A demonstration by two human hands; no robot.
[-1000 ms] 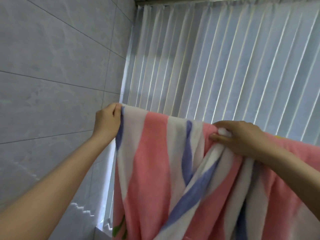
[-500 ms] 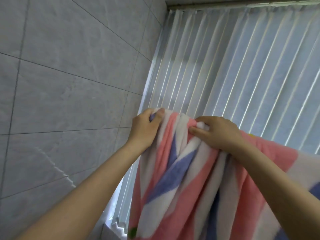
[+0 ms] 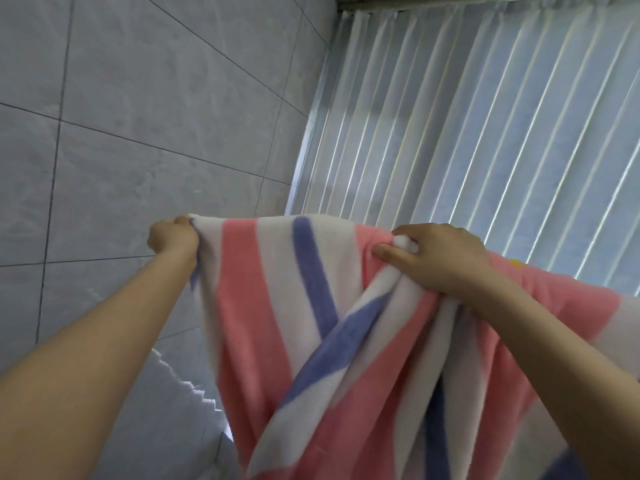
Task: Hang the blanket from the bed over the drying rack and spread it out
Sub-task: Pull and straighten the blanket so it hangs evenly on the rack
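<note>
1. One pink, white and blue striped fleece blanket hangs between my hands, stretched flat there; right of them it's bunched. I judge spreading half done. The rack is hidden.
2. Two hands: left hand grips the edge, right hand pinches a gathered fold.

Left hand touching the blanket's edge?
Touching. The head view shows the left hand with fingers curled round the blanket at its upper left corner, fabric bunched in the fist.
</note>
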